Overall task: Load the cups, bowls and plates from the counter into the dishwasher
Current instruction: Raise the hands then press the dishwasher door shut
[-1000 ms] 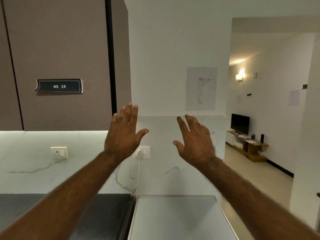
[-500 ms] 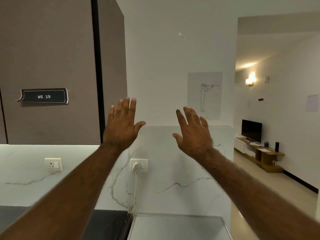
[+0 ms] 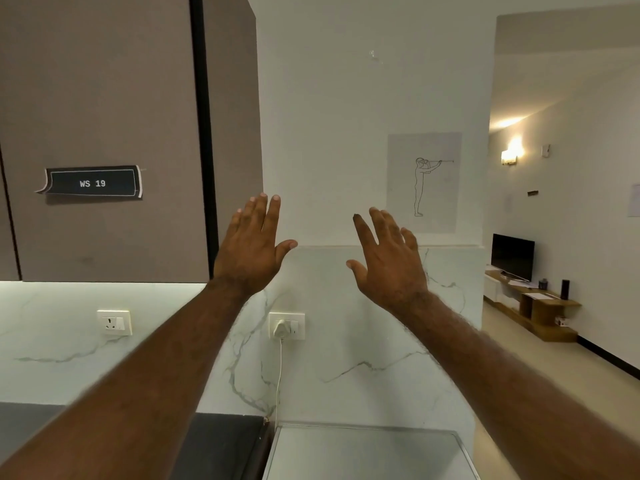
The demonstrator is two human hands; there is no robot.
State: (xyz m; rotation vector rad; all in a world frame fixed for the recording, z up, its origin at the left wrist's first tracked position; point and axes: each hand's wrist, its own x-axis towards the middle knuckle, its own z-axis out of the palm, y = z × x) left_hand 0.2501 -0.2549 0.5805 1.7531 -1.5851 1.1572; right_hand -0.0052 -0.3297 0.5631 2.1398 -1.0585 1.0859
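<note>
Both arms are stretched forward at chest height in front of the wall. My left hand [image 3: 251,249] is raised with straight fingers, its back toward me, and holds nothing. My right hand [image 3: 389,259] is beside it, fingers spread and empty. A grey flat-topped appliance [image 3: 367,452] stands below my hands at the bottom of the view, next to a dark counter [image 3: 214,441]. No cups, bowls or plates are in view.
A brown wall cabinet [image 3: 104,133] with a "WS 19" label [image 3: 92,183] hangs at the upper left. Two sockets [image 3: 114,322] sit on the marble backsplash; a white plug and cord [image 3: 281,341] run down from the right one. A doorway at the right opens onto a room with a TV [image 3: 512,256].
The camera has tilted upward, so the counter and appliance sit lower in view. Both hands stay raised and open in about the same pose.
</note>
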